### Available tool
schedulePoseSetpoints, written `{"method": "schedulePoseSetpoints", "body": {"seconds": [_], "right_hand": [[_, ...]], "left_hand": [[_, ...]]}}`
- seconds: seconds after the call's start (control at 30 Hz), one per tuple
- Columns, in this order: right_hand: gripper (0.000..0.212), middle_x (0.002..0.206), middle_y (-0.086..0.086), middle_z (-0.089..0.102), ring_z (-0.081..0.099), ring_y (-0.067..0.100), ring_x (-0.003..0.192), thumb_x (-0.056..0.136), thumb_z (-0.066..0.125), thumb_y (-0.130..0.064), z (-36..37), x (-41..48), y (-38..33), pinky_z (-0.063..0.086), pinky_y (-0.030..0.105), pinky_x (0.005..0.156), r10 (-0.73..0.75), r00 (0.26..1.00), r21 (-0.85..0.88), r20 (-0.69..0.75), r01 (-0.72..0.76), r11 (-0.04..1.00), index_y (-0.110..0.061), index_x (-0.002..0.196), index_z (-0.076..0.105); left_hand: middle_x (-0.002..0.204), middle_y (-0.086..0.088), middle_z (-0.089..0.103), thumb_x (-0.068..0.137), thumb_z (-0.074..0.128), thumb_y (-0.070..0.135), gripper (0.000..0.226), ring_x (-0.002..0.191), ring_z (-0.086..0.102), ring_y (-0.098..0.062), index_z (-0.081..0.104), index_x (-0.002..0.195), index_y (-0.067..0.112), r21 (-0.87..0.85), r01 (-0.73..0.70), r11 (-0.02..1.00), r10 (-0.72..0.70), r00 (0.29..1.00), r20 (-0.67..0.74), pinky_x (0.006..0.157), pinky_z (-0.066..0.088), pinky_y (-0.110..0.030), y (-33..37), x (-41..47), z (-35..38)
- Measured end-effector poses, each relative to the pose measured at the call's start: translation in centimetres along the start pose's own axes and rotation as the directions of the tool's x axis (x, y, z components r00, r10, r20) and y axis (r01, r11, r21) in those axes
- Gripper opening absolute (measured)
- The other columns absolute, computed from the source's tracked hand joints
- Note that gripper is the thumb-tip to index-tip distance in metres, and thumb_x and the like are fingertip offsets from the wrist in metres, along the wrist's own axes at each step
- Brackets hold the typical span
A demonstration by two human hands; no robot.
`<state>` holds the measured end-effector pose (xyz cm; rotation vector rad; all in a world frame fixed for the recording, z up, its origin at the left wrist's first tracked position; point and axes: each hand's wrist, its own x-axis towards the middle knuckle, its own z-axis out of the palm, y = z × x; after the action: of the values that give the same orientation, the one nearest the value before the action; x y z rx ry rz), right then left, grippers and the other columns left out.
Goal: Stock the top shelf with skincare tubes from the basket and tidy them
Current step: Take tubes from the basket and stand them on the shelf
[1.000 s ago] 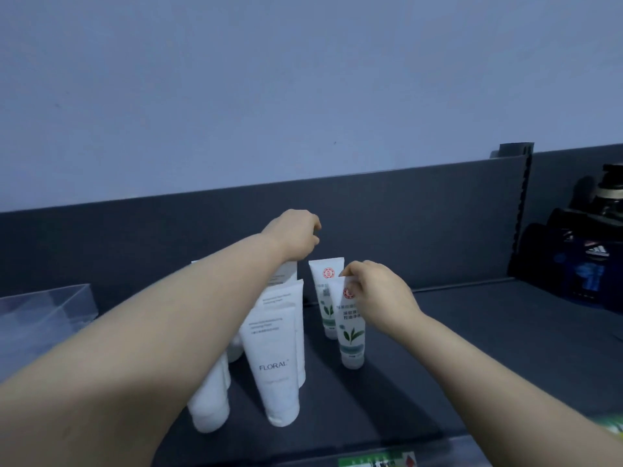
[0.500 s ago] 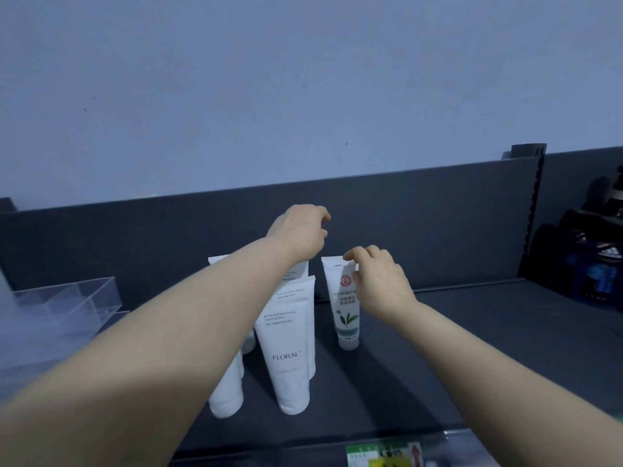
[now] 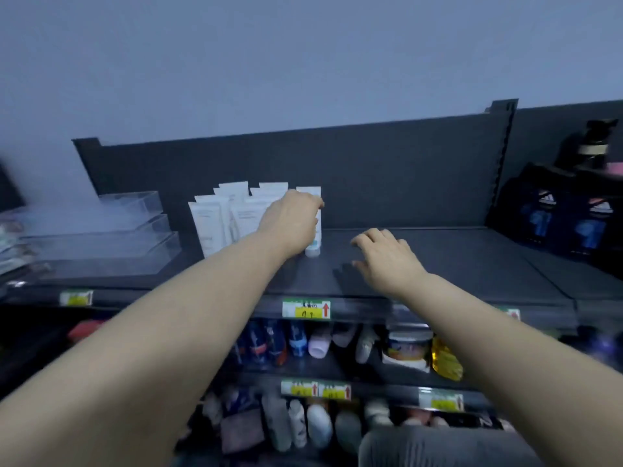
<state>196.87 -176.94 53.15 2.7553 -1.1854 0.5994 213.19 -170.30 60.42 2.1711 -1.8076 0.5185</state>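
- As seen from the head camera, the only view there is, the top shelf [image 3: 455, 257] carries a group of white tubes [image 3: 215, 224]. They stand on their caps, close to the back panel.
- At the right end of that group stands a small tube [image 3: 308, 192] with a pale cap. Blur hides whether it touches its taller neighbours.
- Over the group's right end lies the left hand [image 3: 291, 224], its fingers bent forward across the small tube's upper part. The back of the hand hides the contact, so I cannot tell whether it grips the tube or only rests against it.
- Right of the group and apart from it, the right hand [image 3: 387, 256] hovers over bare shelf. Its fingers are spread and relaxed, and it holds nothing.
- Left of the group sits a clear tiered tray [image 3: 111, 237]. Below the group, on the shelf's front edge, is a price tag [image 3: 306, 309].
- Well below the group, at the bottom edge, is a grey ribbed shape [image 3: 438, 446]. I cannot say whether it is the basket.
- The step in hand looks like squaring the small tube into the row.
- To do it well, steady the tube low down as well as at the top, since a tube standing on its cap is likely to tip.
- Bring it flush with its neighbours, label outward, and let go gently so the group does not topple.
- The free hand would serve best as a stop on the tube's right side.
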Motion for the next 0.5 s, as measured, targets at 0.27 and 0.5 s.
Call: {"method": "schedulePoseSetpoints", "body": {"seconds": [0.27,0.5], "right_hand": [[0.038,0.128,0.007,0.049,0.043,0.03,0.121,0.093,0.051,-0.032,2.5,-13.7,3.5,0.04,0.043,0.093,-0.05,0.987,0.032,0.151,0.046,0.998,-0.017,0.128,0.048],[0.037,0.128,0.008,0.048,0.042,0.031,0.121,0.095,0.048,-0.03,6.3,-22.4,6.6,0.04,0.043,0.091,0.121,0.93,0.005,0.346,-0.131,0.991,-0.017,0.13,0.045]], "left_hand": [[0.119,-0.013,0.06,0.088,0.055,0.019,0.033,0.112,0.056,-0.035,0.058,0.121,0.017,-0.078,-0.028,0.997,0.045,0.972,0.232,0.089,0.052,-0.044,7.5,-12.6,5.5],[0.123,-0.014,0.058,0.093,0.053,0.02,0.032,0.11,0.057,-0.034,0.055,0.124,0.016,-0.205,-0.014,0.979,0.108,0.883,0.456,0.086,0.053,-0.047,12.0,-19.4,10.7]]}}
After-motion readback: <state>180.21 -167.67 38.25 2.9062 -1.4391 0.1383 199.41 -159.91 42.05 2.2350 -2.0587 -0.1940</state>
